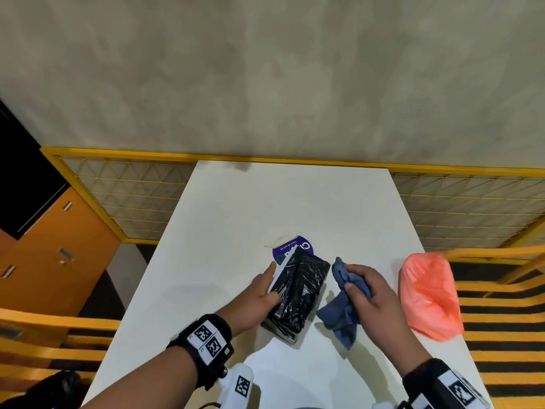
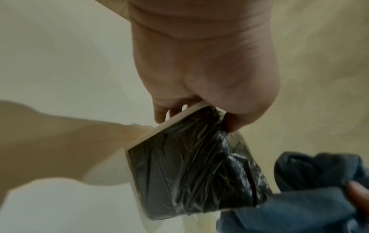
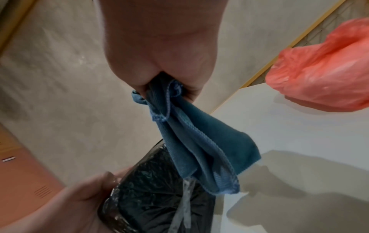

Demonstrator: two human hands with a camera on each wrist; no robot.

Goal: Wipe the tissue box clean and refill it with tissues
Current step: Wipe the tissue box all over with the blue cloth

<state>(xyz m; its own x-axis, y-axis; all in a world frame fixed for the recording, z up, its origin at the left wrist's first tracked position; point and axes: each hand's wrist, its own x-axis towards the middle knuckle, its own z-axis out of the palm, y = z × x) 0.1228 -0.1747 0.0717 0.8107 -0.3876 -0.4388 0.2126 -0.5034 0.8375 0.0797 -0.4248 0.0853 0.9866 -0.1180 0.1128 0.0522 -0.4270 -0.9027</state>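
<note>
The tissue box, black and wrapped in crinkled clear film with a pale edge along one side, sat on the white counter near its middle. Its long axis ran from the person's near side away toward the far right, so the far end pointed at a purple round sticker on the counter, which the box partly covered. In the head view the box looked tipped up on one long side, though how far it leaned could not be told.

The left hand gripped the box at its left long side: the fingers were curled over the pale edge and the thumb pressed the black face, so they were clamped on the box.

The right hand was just to the right of the box, its fingers closed tight around a bunched blue cloth. The loose tail of the cloth hung down, and in the right wrist view it reached the box's wrapped face.

A pink plastic bag lay on the counter farther right, apart from the cloth.
</note>
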